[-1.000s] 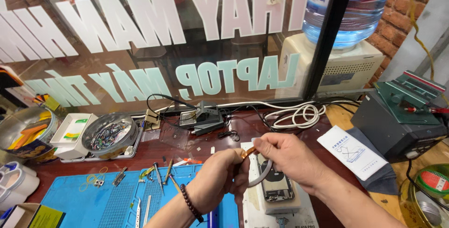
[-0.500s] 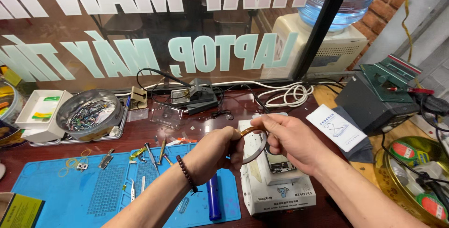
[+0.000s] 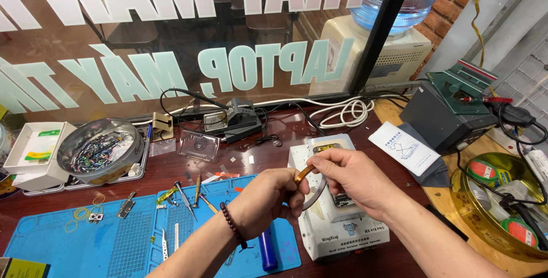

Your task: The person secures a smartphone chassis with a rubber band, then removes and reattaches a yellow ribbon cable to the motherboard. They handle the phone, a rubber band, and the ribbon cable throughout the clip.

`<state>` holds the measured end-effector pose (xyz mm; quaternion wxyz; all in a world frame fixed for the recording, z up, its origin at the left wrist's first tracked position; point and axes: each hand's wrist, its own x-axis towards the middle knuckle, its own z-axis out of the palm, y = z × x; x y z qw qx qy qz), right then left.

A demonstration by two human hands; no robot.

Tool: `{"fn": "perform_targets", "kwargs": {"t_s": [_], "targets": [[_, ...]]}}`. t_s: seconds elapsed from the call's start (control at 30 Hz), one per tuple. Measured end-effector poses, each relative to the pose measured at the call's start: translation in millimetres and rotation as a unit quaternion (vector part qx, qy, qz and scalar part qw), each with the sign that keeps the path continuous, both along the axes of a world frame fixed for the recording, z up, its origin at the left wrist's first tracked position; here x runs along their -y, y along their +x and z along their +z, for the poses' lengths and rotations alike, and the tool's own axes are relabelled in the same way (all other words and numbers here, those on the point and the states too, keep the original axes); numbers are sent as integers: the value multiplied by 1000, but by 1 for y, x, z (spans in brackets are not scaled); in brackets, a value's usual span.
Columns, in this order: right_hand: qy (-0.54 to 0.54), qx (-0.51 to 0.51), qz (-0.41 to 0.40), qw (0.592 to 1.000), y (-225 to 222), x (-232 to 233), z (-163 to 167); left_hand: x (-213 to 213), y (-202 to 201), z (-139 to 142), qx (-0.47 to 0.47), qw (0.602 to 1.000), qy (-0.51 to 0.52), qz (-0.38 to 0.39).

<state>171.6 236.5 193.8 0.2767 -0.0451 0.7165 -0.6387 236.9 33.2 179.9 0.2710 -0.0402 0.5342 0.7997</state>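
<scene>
Fingers [image 3: 285, 189] of the left hand [image 3: 265, 201] curl shut around a thin ring of tape [image 3: 313, 189], and the right hand [image 3: 348, 178] pinches its orange end tight. Far left on the desk [image 3: 171, 166] sits a round tin of small parts [image 3: 100, 149], then a blue mat [image 3: 74, 244] with little tools [image 3: 185, 198]. Both hands hold the ring above a white box machine [image 3: 337, 226]. Right of it lie a white packet [image 3: 402, 146] and a gold tin [image 3: 502, 204].
</scene>
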Motion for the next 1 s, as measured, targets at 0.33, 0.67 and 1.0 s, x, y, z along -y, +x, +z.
{"fn": "perform_targets", "kwargs": {"t_s": [0.33, 0.67, 1.0], "targets": [[-53, -9, 21, 998, -11, 2, 8, 14, 2, 12, -20, 993, 114, -16], [-22, -14, 28, 999, -38, 13, -9, 18, -7, 1, -23, 995, 97, 32], [-44, 23, 38, 998, -47, 39, -13, 32, -8, 6, -29, 994, 54, 93]]}}
